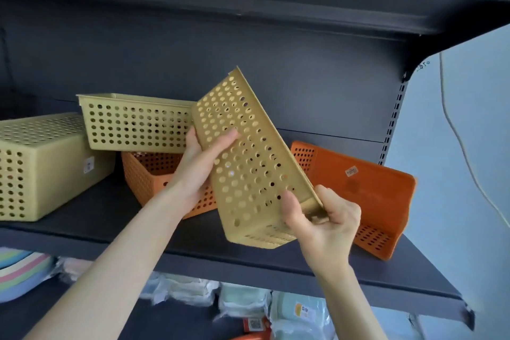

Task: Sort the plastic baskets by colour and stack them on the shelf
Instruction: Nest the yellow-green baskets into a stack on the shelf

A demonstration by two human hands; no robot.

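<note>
Both hands hold a yellow basket (248, 163). It is matte mustard plastic, long and narrow, with rows of round holes in its walls and a plain rim. It is steeply tilted, one end up near the back panel (317, 96) and the other down over the front edge of the shelf (276, 270). The left hand (198, 163) grips its left wall with fingers curled across the holes. The right hand (325, 218) pinches the lower rim, thumb on the perforated wall.

At the shelf's left edge an upturned yellow basket (41, 168) lies base up, a label on its end. Beside it an upright yellow basket (138, 121) sits on an orange basket (154, 174). Its right corner meets the held one's upper end, perhaps touching; the view does not settle it. Near the right edge a second orange basket (372, 190) stands on its side against the back panel, just behind the held basket.

Bare shelf shows along the front edge and between the left stack and the upturned basket. The upper shelf (276, 8) hangs well above everything.
</note>
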